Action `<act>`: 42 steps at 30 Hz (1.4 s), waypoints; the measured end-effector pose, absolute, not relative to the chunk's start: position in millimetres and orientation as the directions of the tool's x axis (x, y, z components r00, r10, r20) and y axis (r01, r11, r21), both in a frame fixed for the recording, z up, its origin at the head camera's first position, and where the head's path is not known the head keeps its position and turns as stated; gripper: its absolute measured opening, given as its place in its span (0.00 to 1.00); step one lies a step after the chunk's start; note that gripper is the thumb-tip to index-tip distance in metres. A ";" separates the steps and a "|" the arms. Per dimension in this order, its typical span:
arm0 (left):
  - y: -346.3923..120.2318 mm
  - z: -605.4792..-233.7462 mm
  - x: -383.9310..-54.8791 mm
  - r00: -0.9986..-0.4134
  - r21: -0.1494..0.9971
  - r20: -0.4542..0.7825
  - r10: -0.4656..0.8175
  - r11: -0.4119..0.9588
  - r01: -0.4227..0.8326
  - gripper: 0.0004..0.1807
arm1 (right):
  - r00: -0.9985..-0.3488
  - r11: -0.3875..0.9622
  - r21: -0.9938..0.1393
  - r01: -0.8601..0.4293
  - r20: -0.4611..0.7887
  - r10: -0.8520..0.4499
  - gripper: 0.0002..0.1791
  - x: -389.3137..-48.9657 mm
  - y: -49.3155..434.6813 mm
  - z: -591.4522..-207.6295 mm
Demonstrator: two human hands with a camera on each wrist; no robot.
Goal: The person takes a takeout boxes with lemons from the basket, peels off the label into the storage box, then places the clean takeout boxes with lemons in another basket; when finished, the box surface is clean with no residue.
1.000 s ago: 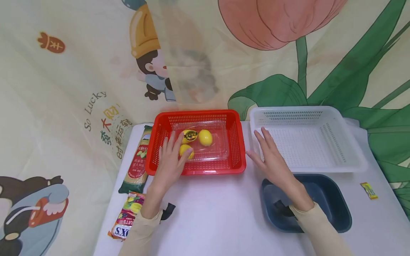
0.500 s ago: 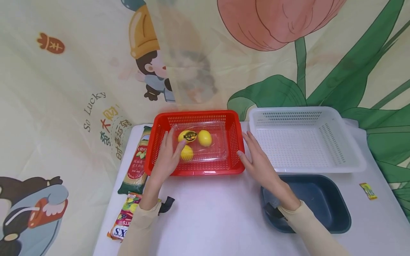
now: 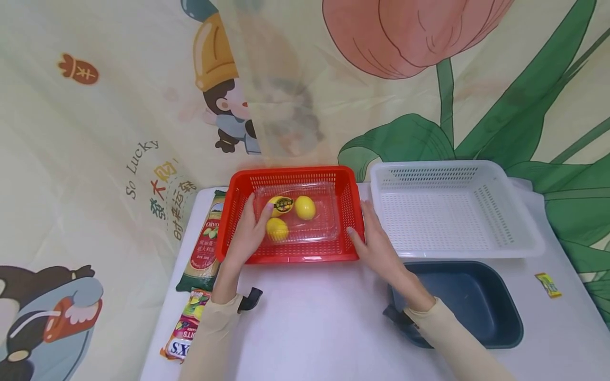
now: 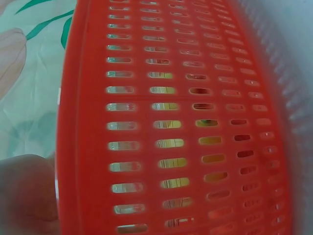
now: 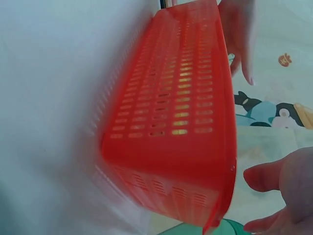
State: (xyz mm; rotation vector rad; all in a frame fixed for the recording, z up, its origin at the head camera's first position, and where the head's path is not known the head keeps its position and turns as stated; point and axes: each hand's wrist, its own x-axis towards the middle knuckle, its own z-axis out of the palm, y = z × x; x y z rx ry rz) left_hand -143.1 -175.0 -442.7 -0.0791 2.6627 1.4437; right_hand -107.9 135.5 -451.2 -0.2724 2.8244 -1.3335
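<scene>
A red perforated plastic basket (image 3: 305,258) stands on the white table in the head view. Inside it lies a clear plastic box (image 3: 319,227) with lemons (image 3: 305,208) showing through; a black label covers part of one. My left hand (image 3: 247,233) hovers at the basket's left end, fingers extended, thumb over the inside. At the opposite end is my right hand (image 3: 378,246), its fingers outside the wall and thumb by the rim. The right wrist view has that hand's thumb (image 5: 266,176) apart from the rim. Whether the left hand touches the basket is unclear.
To the right stands a white perforated basket (image 3: 476,253), with a dark blue basin (image 3: 495,338) in front of it. A green pasta bag (image 3: 202,248) and a candy bag (image 3: 186,328) lie at the left table edge. A small yellow packet (image 3: 548,284) lies far right.
My right hand has moved left from the white basket to the red basket's right end. My left hand has drawn back from over the lemons toward the left rim.
</scene>
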 end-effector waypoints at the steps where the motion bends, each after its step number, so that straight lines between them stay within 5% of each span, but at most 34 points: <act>1: -175.2 -443.5 -144.1 -0.990 0.832 -0.138 0.003 0.543 -0.114 0.48 | -0.986 0.622 -0.769 -0.147 0.061 -0.157 0.48 -107.8 134.4 -451.8; 19: -179.5 -446.7 -162.5 -0.915 0.791 -0.395 -0.085 0.474 -0.386 0.56 | -0.992 0.610 -0.786 -0.099 0.027 -0.126 0.45 -107.7 125.1 -465.8; 42: -178.7 -454.1 -169.8 -0.912 0.844 -0.408 -0.050 0.361 -0.397 0.49 | -0.994 0.591 -0.804 -0.074 0.009 -0.111 0.48 -111.0 119.7 -474.0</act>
